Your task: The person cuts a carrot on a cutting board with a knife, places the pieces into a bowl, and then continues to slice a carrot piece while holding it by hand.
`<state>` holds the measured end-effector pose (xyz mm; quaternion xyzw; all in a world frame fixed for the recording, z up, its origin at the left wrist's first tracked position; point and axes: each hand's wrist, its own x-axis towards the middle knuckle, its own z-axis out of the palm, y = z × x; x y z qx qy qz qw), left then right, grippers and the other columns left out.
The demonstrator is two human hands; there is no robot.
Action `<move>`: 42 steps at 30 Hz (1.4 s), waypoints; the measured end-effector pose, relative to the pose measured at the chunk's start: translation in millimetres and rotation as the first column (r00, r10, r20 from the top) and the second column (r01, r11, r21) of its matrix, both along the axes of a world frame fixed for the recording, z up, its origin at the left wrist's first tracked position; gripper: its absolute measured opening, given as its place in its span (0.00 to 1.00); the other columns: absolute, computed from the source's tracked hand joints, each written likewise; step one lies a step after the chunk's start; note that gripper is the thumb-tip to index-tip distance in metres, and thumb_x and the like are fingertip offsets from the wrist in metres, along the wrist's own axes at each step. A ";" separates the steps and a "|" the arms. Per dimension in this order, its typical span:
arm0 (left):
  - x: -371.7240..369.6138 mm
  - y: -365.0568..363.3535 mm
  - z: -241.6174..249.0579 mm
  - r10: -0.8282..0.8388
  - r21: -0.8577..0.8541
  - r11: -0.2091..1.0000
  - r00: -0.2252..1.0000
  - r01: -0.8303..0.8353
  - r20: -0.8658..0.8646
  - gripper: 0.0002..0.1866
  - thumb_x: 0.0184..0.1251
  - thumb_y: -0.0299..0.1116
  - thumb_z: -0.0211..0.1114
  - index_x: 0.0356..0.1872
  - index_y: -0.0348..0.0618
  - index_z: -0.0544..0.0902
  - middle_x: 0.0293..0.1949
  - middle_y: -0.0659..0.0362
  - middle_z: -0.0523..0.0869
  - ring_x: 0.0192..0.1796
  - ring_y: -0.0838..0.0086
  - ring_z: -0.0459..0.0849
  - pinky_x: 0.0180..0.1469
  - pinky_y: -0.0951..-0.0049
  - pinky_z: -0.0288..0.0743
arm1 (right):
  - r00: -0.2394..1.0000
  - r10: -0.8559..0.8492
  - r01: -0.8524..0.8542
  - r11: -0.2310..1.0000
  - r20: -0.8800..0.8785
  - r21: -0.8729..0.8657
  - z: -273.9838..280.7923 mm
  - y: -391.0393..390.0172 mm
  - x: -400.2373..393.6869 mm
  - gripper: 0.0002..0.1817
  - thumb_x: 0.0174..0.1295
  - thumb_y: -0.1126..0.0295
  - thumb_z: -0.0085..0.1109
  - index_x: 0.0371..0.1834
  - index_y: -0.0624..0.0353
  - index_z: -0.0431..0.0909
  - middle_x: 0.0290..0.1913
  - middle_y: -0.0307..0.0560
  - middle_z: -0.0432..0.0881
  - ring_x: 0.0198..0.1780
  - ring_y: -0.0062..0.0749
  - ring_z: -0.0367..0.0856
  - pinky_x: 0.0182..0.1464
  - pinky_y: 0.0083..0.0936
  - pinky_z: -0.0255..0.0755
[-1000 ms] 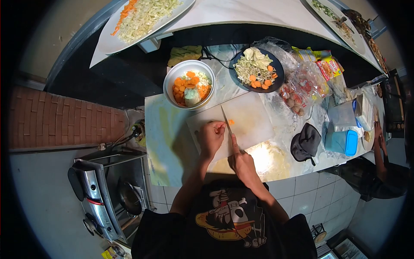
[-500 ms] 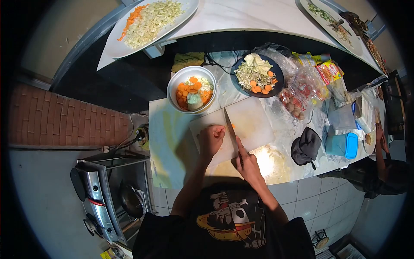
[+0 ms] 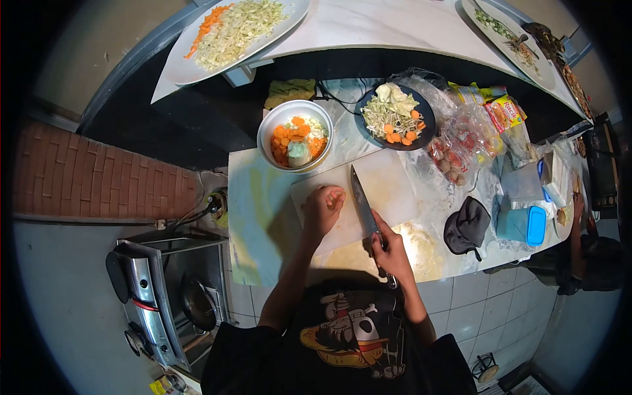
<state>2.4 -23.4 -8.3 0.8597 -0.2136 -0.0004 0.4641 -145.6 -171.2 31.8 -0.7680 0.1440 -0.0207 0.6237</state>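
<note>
My right hand is wrapped round the dark handle of a kitchen knife, whose blade points away from me with its flat side showing. The blade lies over the white cutting board. To its left, my left hand is above the board with its fingers curled in; whatever it may hold is hidden. Beyond the board's far left edge stands a white bowl of carrot slices, other chopped vegetables and a pale greenish lump. A dark plate behind the board carries bean sprouts, cabbage and carrot slices.
Plastic bags, a black cap and a blue-lidded container occupy the table's right side. On the raised counter sit a platter of shredded vegetables and another platter. Another person is at far right.
My right hand has moved slightly right and back towards me, turning the knife so its flat shows. The small orange piece beside the blade no longer shows. My left hand stays curled, almost in place.
</note>
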 end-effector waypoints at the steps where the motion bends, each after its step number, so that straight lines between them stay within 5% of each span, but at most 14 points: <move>1: -0.4 -3.9 2.3 0.007 -0.005 1.000 1.000 -0.007 -0.002 0.06 0.58 0.29 0.70 0.37 0.45 0.85 0.31 0.58 0.83 0.26 0.68 0.82 0.32 0.68 0.76 | 1.000 -0.006 0.006 1.000 0.000 -0.001 2.5 -0.7 -0.3 0.30 0.65 0.82 0.48 0.73 0.58 0.63 0.19 0.33 0.66 0.20 0.14 0.60 0.23 0.17 0.58; 7: -1.0 -2.1 2.7 0.000 0.092 0.996 1.000 0.001 -0.013 0.08 0.57 0.26 0.70 0.39 0.44 0.84 0.31 0.55 0.81 0.28 0.67 0.82 0.33 0.67 0.76 | 1.000 0.005 -0.003 0.997 -0.026 0.074 4.1 -0.3 -2.9 0.29 0.66 0.82 0.47 0.73 0.60 0.63 0.20 0.33 0.67 0.20 0.14 0.61 0.24 0.16 0.59; 12: -2.2 16.9 0.5 -0.056 0.146 0.988 0.995 0.044 0.078 0.09 0.60 0.25 0.67 0.42 0.42 0.84 0.36 0.54 0.83 0.31 0.68 0.84 0.35 0.69 0.77 | 0.978 0.151 -0.088 0.923 -0.142 0.374 12.4 -0.4 -1.3 0.33 0.65 0.84 0.45 0.75 0.55 0.60 0.27 0.36 0.74 0.22 0.16 0.70 0.25 0.17 0.66; 15: -2.5 20.3 1.9 -0.018 -0.098 0.995 0.986 0.002 -0.166 0.11 0.69 0.27 0.59 0.51 0.40 0.81 0.43 0.54 0.85 0.37 0.71 0.86 0.41 0.70 0.80 | 0.975 0.190 -0.127 0.902 -0.117 0.413 13.2 2.7 1.9 0.32 0.65 0.84 0.44 0.75 0.54 0.61 0.26 0.35 0.72 0.22 0.16 0.70 0.23 0.15 0.64; 17: -2.7 15.7 20.8 -0.156 -0.422 0.898 0.803 -0.127 -0.575 0.16 0.77 0.29 0.51 0.60 0.37 0.74 0.47 0.51 0.86 0.43 0.71 0.87 0.47 0.70 0.82 | 0.972 0.198 -0.125 0.894 -0.127 0.431 10.8 3.9 2.7 0.32 0.65 0.84 0.44 0.75 0.54 0.61 0.26 0.35 0.72 0.22 0.16 0.70 0.23 0.15 0.64; 20: -2.0 15.5 30.6 -0.153 -0.402 0.886 0.673 -0.231 -0.724 0.18 0.79 0.31 0.48 0.64 0.36 0.70 0.46 0.49 0.85 0.45 0.69 0.86 0.50 0.68 0.82 | 0.970 0.198 -0.119 0.890 -0.138 0.439 11.3 4.6 3.5 0.32 0.66 0.84 0.44 0.75 0.54 0.60 0.26 0.35 0.72 0.22 0.16 0.70 0.23 0.15 0.64; 28: -1.7 22.6 19.0 -0.156 -0.378 0.918 0.762 -0.123 -0.628 0.16 0.77 0.30 0.51 0.61 0.36 0.73 0.45 0.45 0.86 0.43 0.68 0.87 0.48 0.70 0.83 | 0.976 0.173 -0.108 0.913 -0.134 0.393 13.0 5.3 3.2 0.32 0.67 0.84 0.43 0.75 0.53 0.61 0.26 0.35 0.71 0.23 0.15 0.69 0.25 0.16 0.66; 31: -2.8 24.0 21.7 -0.117 -0.320 0.945 0.842 -0.069 -0.527 0.15 0.75 0.28 0.54 0.58 0.37 0.75 0.42 0.47 0.88 0.42 0.69 0.88 0.46 0.72 0.83 | 0.991 0.125 -0.104 0.943 -0.045 0.317 5.9 6.1 2.0 0.31 0.67 0.81 0.46 0.75 0.56 0.60 0.18 0.35 0.70 0.17 0.13 0.66 0.18 0.18 0.62; 33: -3.6 23.8 25.0 -0.087 -0.272 0.961 0.872 -0.055 -0.482 0.14 0.73 0.26 0.56 0.57 0.38 0.77 0.41 0.48 0.88 0.42 0.69 0.89 0.45 0.72 0.83 | 0.997 0.078 -0.076 0.996 0.027 -0.054 -2.2 2.6 -0.7 0.31 0.66 0.80 0.49 0.74 0.54 0.61 0.17 0.43 0.71 0.17 0.18 0.67 0.21 0.23 0.64; 34: -3.4 23.2 26.5 -0.053 -0.187 0.982 0.891 -0.036 -0.451 0.14 0.70 0.26 0.60 0.55 0.37 0.78 0.40 0.49 0.89 0.42 0.70 0.89 0.46 0.73 0.83 | 0.997 0.079 -0.077 0.995 0.026 -0.055 -2.8 0.8 -2.3 0.31 0.66 0.80 0.49 0.74 0.54 0.61 0.17 0.43 0.71 0.17 0.18 0.67 0.21 0.23 0.64; 39: -2.0 19.1 17.6 -0.007 -0.082 0.997 0.966 -0.014 -0.257 0.14 0.62 0.23 0.67 0.49 0.36 0.82 0.39 0.52 0.89 0.42 0.71 0.89 0.47 0.73 0.82 | 0.998 0.008 0.018 0.907 0.059 -0.422 -7.4 -2.1 -6.7 0.34 0.61 0.79 0.53 0.74 0.51 0.62 0.24 0.64 0.78 0.23 0.54 0.78 0.32 0.39 0.73; 42: -1.5 16.1 12.8 -0.020 -0.119 0.993 0.966 -0.011 -0.257 0.13 0.59 0.21 0.68 0.46 0.37 0.82 0.38 0.51 0.89 0.41 0.68 0.90 0.44 0.71 0.84 | 0.999 0.020 -0.031 0.910 -0.029 -0.414 -2.9 -2.0 -10.5 0.35 0.60 0.79 0.54 0.74 0.51 0.61 0.28 0.66 0.80 0.28 0.60 0.80 0.35 0.43 0.73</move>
